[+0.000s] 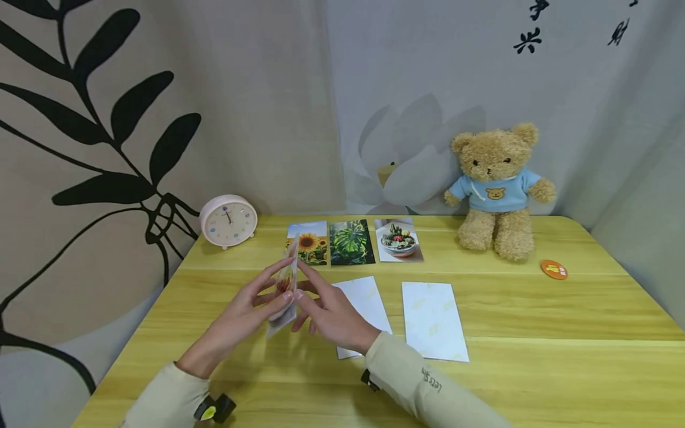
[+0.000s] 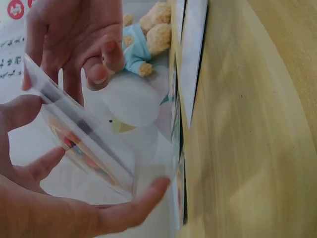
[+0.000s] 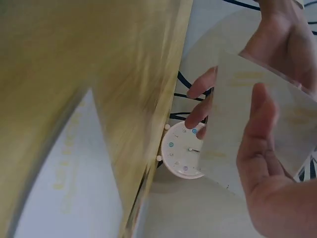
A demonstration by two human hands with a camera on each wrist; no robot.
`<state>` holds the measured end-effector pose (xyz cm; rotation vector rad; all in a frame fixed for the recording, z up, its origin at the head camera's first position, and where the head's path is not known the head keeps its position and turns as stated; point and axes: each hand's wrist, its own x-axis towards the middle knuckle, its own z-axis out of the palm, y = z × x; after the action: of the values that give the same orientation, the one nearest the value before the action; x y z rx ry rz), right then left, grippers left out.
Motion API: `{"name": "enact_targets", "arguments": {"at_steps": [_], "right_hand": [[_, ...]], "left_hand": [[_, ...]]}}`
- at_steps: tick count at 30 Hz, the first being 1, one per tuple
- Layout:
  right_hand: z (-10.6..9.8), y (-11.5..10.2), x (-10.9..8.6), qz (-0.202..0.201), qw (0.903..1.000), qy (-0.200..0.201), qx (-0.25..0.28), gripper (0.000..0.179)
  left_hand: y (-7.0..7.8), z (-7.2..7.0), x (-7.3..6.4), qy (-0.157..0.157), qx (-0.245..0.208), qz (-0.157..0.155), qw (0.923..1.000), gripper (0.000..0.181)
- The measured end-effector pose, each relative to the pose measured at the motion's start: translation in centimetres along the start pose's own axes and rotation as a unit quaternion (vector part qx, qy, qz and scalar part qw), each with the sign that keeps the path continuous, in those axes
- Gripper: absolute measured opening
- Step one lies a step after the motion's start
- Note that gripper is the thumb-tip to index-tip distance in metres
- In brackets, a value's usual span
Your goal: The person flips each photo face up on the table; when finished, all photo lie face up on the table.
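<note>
Wood-grain table, yellowish, seams running crosswise, far right corner rounded. Behind the table: pale grey-beige backdrop with soft folds, dark leafy branch print beyond its left side, pale flower print above its far edge, black characters higher up. Diffuse light, soft shadows on the table.

I face a wood-grained table across the lower half of the frame. On it, a round clock stands left of centre; a sunflower card, leaf card and cactus card line up mid-frame, one white card and a second white card below; at right, a teddy bear and an orange disc.
</note>
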<state>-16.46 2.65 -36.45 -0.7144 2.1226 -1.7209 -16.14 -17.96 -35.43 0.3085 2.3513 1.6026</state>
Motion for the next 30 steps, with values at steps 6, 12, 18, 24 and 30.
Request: {"name": "enact_targets", "arguments": {"at_steps": [6, 12, 18, 24, 30], "right_hand": [[-0.6, 1.0, 0.5, 0.007, 0.9987, 0.037, 0.035, 0.056], [-1.3, 1.9, 1.2, 0.004, 0.9922, 0.119, -0.036, 0.045], [-1.5, 2.6, 1.9, -0.007, 0.9638, 0.229, -0.135, 0.037], [-1.5, 2.8, 1.9, -0.022, 0.9482, 0.286, -0.137, 0.040], [-1.5, 2.5, 1.7, -0.044, 0.9483, 0.285, -0.132, 0.044]], "left_hand": [[0.3, -0.2, -0.1, 0.031, 0.094, -0.008, 0.9950, 0.061], [0.9, -0.6, -0.4, 0.071, 0.171, 0.004, 0.9826, 0.063], [1.2, -0.5, -0.4, 0.075, 0.158, 0.012, 0.9844, 0.061], [1.1, -0.4, -0.5, 0.072, 0.154, -0.005, 0.9854, 0.056], [0.9, -0.6, -0.5, 0.069, 0.154, -0.001, 0.9856, 0.051]]}}
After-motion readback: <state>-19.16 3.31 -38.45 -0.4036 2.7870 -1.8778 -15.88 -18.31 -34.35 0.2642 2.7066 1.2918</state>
